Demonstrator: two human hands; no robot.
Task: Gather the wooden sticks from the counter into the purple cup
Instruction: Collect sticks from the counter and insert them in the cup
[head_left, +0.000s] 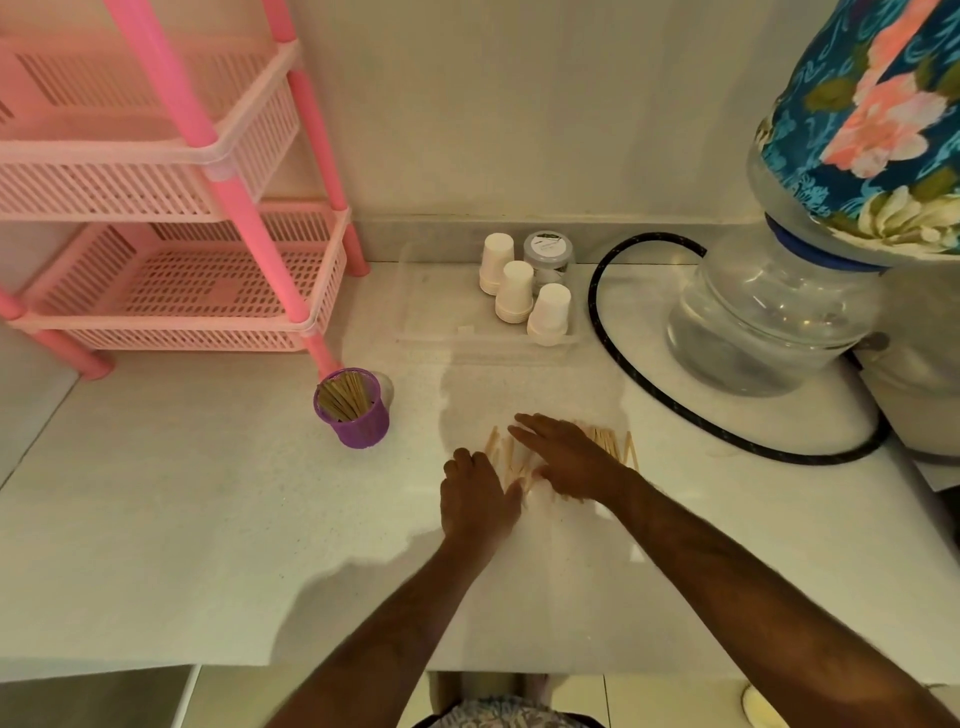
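Loose sticks (613, 441) spread on counter (182, 519) right of cup (358, 418), more sticks stood inside cup, right hand (563, 457) laid flat on pile, fingers straight, left hand (475, 496) set against pile's near-cup edge, fingers curled, grasp cannot be told.

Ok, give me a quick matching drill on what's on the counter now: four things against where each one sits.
Things:
1. round purple plastic cup
2. loose pale wooden sticks
3. upside-down white paper cups
4. black hose

Places:
A. in the clear tray by the back wall
B. under both hands
C. looping round the clear water bottle's base
D. at the foot of the pink rack's front leg

Pairs: 1-D, 2-B, 3-A, 4-C
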